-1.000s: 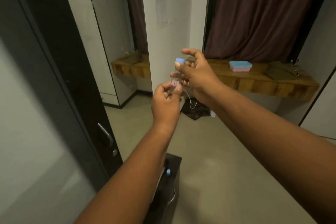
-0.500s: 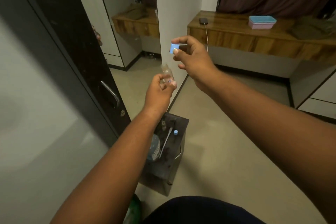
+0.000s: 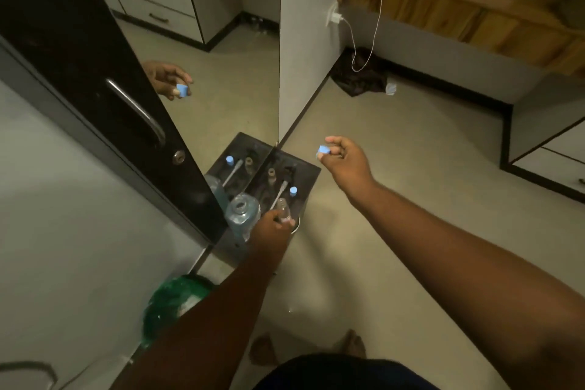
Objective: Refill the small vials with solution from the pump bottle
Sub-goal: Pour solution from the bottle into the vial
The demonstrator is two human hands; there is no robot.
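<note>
My left hand (image 3: 271,226) grips a small clear vial (image 3: 282,211), open at the top, low over the dark stool (image 3: 308,172). My right hand (image 3: 343,159) is raised to the right of the stool and pinches the vial's blue cap (image 3: 322,150) between thumb and fingers. On the stool stand a large clear bottle of blue solution (image 3: 242,215) with its neck open, its pump tube (image 3: 278,195) lying loose, another small vial (image 3: 271,175) without a cap, and a blue-capped vial (image 3: 293,191).
A mirror (image 3: 202,79) on the left repeats the stool and my right hand. A dark wardrobe door with a metal handle (image 3: 139,111) stands beside it. A green bag (image 3: 172,302) lies on the floor near my bare feet. A wooden counter (image 3: 443,6) runs along the far wall.
My view has tilted down to the floor. My left hand lowered the open vial to the stool beside the big bottle, while my right hand carried the blue cap down and to the right.
</note>
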